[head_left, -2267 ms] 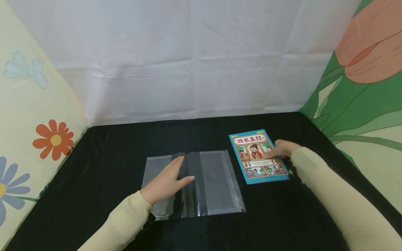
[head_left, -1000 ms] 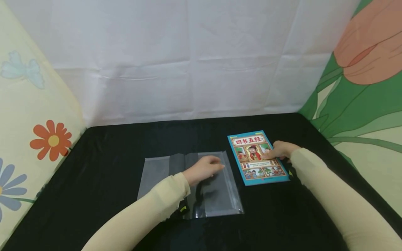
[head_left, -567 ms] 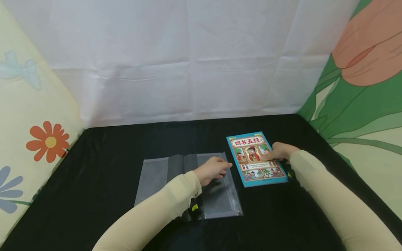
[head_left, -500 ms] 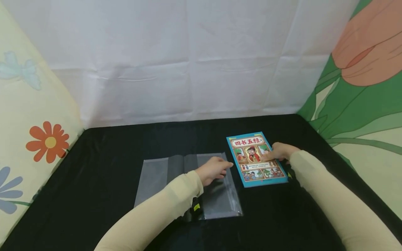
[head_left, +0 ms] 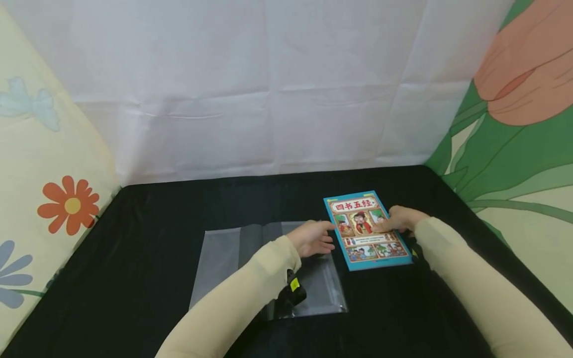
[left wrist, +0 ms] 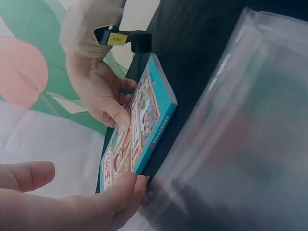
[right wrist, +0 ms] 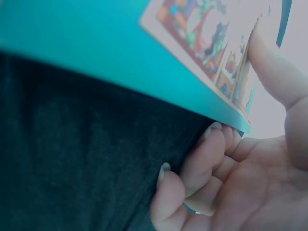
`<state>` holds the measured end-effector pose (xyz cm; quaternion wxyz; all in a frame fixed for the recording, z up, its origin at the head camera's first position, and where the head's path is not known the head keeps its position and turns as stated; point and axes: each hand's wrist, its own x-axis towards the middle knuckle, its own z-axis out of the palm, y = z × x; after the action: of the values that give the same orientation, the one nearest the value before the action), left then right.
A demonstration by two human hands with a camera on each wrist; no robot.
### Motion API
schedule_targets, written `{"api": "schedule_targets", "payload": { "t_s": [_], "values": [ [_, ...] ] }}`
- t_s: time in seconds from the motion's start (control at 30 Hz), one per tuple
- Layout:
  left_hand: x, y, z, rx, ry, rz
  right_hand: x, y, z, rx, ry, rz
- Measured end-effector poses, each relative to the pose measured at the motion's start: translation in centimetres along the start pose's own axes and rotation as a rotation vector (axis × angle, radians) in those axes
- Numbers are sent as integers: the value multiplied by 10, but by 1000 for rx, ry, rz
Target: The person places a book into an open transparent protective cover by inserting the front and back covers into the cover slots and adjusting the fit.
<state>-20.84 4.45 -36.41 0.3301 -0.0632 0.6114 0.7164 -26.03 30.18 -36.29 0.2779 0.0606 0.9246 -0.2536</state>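
A blue-edged picture book (head_left: 369,230) with red Chinese title characters lies at the right of the black table. My right hand (head_left: 401,219) grips its right edge, the thumb on the cover; in the right wrist view the fingers (right wrist: 207,159) curl at and under the edge. My left hand (head_left: 312,238) reaches over to the book's left edge with loosely bent fingers; in the left wrist view its fingertips (left wrist: 137,185) are right at the spine. Under the left forearm lies a clear plastic book cover (head_left: 219,253), spread flat and partly hidden by the sleeve.
Black cloth (head_left: 147,248) covers the table. A white cloth backdrop (head_left: 224,89) hangs behind it. Side panels painted with flowers (head_left: 71,205) stand at left and right. A dark strap with a yellow tag (head_left: 295,285) sits on the left wrist.
My left hand has moved right from over the plastic cover to the book's left edge, its fingers now more spread than half a second ago. My right hand keeps its hold on the book.
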Motion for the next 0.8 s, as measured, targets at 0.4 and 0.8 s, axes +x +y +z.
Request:
{"api": "schedule_targets", "payload": {
  "t_s": [0.4,0.8],
  "values": [
    [12,2,8,-42,46,-5,-1,-1,0,-1,7,5],
    [26,-6,19,-57,146,-17,0,0,-1,-13,-7,-22]
  ]
}}
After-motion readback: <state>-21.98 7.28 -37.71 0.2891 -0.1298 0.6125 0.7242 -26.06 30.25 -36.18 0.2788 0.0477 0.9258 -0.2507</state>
